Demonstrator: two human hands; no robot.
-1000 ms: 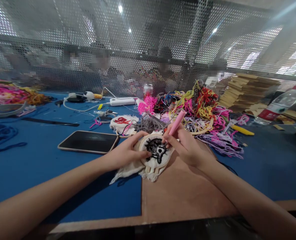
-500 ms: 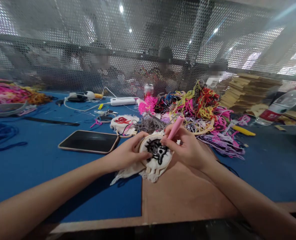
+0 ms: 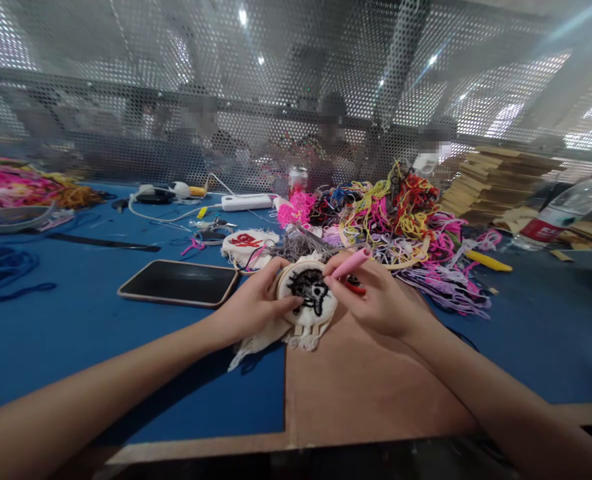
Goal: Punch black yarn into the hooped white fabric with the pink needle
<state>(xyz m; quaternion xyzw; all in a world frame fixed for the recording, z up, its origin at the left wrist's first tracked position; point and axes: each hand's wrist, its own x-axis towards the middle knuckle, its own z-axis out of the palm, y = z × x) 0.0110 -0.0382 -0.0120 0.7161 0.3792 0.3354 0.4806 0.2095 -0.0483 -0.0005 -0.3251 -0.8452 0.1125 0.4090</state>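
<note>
My left hand (image 3: pixel 259 300) grips the left rim of a round embroidery hoop (image 3: pixel 326 311), its thumb lying over the front of the cloth. White frayed fabric is stretched in the hoop, with a black and grey yarn design (image 3: pixel 310 290) on it. A pink punch needle (image 3: pixel 352 263) is pinched in my right hand (image 3: pixel 379 293), slanting up and right from the hoop's right side; its tip is hidden by the fingers. A bit of something red (image 3: pixel 357 289) shows under the right fingers, and I cannot tell whether it is held.
A phone (image 3: pixel 179 283) lies left of the hoop, near a second hoop with red stitching (image 3: pixel 249 243). Behind are tangled yarn (image 3: pixel 376 213), a power strip (image 3: pixel 246 203) and a can (image 3: pixel 297 180). A bottle (image 3: pixel 561 210) and stacked cardboard (image 3: pixel 491 183) stand right.
The pink punch needle has tipped over from steep to a flatter slant to the right. The hoop has shifted slightly up and left, and the red bit has come into view.
</note>
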